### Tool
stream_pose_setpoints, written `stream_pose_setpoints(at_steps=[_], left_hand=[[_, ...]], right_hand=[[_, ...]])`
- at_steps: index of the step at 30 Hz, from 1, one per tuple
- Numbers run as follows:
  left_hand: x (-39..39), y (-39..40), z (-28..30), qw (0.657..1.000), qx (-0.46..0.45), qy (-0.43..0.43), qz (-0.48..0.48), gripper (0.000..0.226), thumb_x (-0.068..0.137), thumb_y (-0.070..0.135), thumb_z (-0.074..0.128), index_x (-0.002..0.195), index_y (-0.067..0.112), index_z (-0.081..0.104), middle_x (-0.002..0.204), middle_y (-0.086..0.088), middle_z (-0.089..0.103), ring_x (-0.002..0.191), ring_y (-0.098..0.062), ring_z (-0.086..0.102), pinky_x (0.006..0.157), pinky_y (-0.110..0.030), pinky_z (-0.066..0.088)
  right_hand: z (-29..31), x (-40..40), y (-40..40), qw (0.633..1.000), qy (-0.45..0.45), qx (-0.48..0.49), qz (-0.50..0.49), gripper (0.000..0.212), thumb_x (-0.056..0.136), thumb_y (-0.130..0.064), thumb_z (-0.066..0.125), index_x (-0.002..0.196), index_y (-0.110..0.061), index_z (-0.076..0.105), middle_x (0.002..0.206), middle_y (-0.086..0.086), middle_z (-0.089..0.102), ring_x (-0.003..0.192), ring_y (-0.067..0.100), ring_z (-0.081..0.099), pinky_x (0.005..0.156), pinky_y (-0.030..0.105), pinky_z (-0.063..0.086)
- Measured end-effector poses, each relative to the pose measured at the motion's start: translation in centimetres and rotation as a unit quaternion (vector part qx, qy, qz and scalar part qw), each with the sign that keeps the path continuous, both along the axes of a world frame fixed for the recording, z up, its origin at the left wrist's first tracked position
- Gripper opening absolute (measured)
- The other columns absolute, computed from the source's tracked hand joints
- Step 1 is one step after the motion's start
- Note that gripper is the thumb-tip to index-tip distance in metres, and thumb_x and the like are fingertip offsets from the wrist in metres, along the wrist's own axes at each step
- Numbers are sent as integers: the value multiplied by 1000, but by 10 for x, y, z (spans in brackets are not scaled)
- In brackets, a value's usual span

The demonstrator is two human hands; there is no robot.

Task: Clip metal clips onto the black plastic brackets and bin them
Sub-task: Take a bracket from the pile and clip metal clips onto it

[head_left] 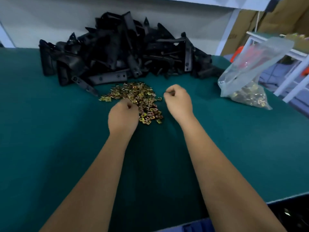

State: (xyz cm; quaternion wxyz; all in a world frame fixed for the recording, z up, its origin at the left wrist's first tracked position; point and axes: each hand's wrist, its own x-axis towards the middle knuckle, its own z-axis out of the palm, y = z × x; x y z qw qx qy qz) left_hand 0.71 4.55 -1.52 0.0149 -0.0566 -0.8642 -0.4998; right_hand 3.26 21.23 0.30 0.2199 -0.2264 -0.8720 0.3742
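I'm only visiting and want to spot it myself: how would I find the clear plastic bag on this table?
Start at the green table and find the tall heap of black brackets at its back. Look right of that heap, near the table's right edge: the plastic bag slumps there. Unlike the loose clips piled mid-table, its gold clips sit inside clear film.

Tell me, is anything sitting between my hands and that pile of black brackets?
Yes. The loose heap of metal clips lies on the green table between both hands and the bracket pile. The left hand is at the heap's near edge; the right hand is beside it.
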Motion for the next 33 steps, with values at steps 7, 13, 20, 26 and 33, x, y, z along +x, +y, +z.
stream_pose_setpoints(at_steps=[7, 13, 20, 26, 33], left_hand=[[-12, 6, -3, 997, -74, 20, 5, 18, 93, 23, 48, 81, 16, 59, 70, -1, 59, 64, -21, 55, 49, -30, 34], [-20, 4, -1, 1000, -3, 4, 14, 21, 92, 22, 46, 91, 11, 63, 76, -12, 63, 60, -18, 48, 54, -31, 35], [-22, 0, -1, 998, 62, -31, 11, 21, 93, 22, 46, 79, 17, 61, 63, 3, 53, 54, -10, 41, 47, -25, 31], [-20, -1, -1, 995, 93, -44, -10, 23, 94, 24, 46, 89, 11, 65, 75, -12, 62, 62, -17, 47, 55, -30, 37], [-15, -4, 0, 994, 88, -46, -41, 22, 90, 24, 45, 83, 30, 65, 78, 4, 67, 66, -13, 57, 59, -30, 45]], right_hand=[[6, -64, 8, 998, 17, -63, 16, 32, 96, -24, 54, 127, -26, 59, 124, 0, 51, 109, 16, 51, 78, 22, 43], [27, -110, -18, 975, -2, -177, 133, 46, 101, -35, 48, 146, -29, 42, 145, -1, 45, 132, 14, 41, 101, 27, 35], [17, -98, -16, 953, 70, -294, 2, 21, 98, -27, 57, 100, -10, 68, 108, 10, 68, 99, 16, 60, 97, 34, 50], [13, -47, -10, 907, 272, -278, -160, 20, 88, -8, 60, 69, -13, 65, 66, -5, 60, 65, 13, 54, 59, 20, 44], [10, -3, -43, 818, 423, -299, -250, 23, 85, -4, 54, 65, -15, 51, 64, -1, 51, 56, 4, 45, 55, 15, 38]])
